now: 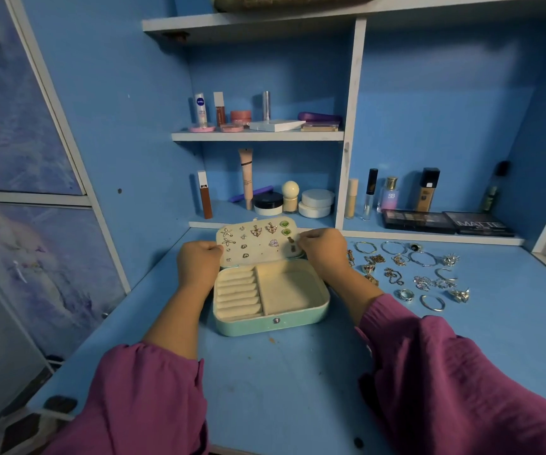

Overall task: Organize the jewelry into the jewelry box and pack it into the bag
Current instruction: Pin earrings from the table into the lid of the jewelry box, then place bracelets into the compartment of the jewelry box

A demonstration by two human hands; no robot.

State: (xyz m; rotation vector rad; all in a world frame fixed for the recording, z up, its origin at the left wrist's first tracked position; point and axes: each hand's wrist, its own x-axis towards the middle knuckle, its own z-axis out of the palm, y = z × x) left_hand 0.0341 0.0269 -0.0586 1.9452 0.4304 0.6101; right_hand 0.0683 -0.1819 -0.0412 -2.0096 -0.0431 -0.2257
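Note:
A mint-green jewelry box (270,325) lies open on the blue desk, with cream ring rolls on its left and a bare compartment on its right. Its raised lid panel (261,251) carries several pairs of earrings. My left hand (199,261) grips the lid's left edge. My right hand (322,249) pinches at the lid's right edge, beside a small dark earring (293,244). Loose rings, bangles and chains (412,274) lie on the desk to the right of the box. No bag is in view.
Cosmetics stand on the shelves behind the box: tubes, jars and a compact (266,124) above, bottles (389,193) and two eyeshadow palettes (445,223) at the right. A printed cabinet door (19,159) stands at the left. The desk's front edge is near my sleeves.

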